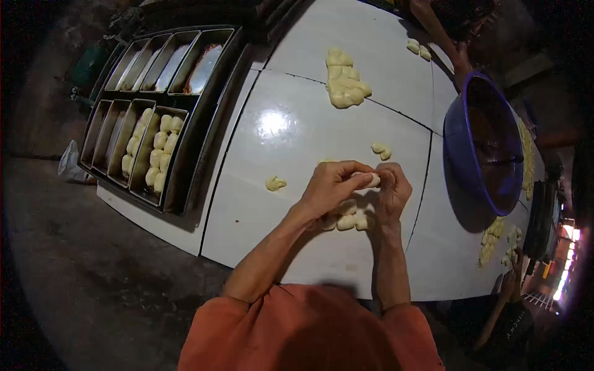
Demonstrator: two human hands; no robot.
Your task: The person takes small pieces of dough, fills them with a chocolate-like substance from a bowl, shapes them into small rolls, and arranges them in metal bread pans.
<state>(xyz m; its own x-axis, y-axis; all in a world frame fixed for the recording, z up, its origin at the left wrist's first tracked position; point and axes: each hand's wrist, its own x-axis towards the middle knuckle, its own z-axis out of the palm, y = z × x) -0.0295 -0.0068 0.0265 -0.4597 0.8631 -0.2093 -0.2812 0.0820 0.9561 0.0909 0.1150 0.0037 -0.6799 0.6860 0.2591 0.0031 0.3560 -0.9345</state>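
Observation:
Between my two hands, above the white tiled table [309, 139], is a small piece of pale dough [370, 181]. My left hand [337, 187] is closed with thumb and fingers pinching it. On its other side my right hand [394, 185] has its fingers curled against the same piece. Below my hands several shaped dough balls [346, 221] sit close together, partly covered by my left hand. One small dough scrap [275, 183] lies left of my hands, another dough scrap [382, 150] just beyond them. Farther off rests a large lumpy dough mass [344, 78].
At the left a dark tray [213, 120] holds several metal loaf pans [175, 62]; two near ones contain dough balls [164, 145]. A big purple basin [455, 139] stands at the right, with dough strips [490, 241] beside it. Other people's arms [447, 43] reach in at the far and right edges.

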